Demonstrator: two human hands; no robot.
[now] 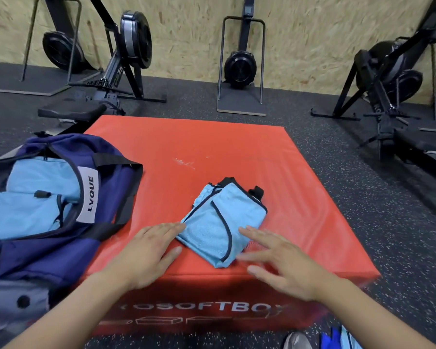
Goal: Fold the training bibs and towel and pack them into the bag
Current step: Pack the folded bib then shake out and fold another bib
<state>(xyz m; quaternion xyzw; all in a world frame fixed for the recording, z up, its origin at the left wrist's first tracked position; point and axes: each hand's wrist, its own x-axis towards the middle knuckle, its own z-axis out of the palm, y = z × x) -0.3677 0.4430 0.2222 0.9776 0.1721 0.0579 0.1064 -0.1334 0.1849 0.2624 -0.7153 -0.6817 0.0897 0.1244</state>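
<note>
I see a folded light-blue bib with dark trim lying on the near half of the red soft box. My left hand lies flat on the box just left of the bib, fingers straight and together, tips touching its left edge. My right hand is at the bib's near right corner, fingers spread and straight, blurred, so I cannot tell whether they touch the cloth. The navy bag sits on the left, unzipped, with light-blue fabric inside. Rowing machines stand by the far wall.
</note>
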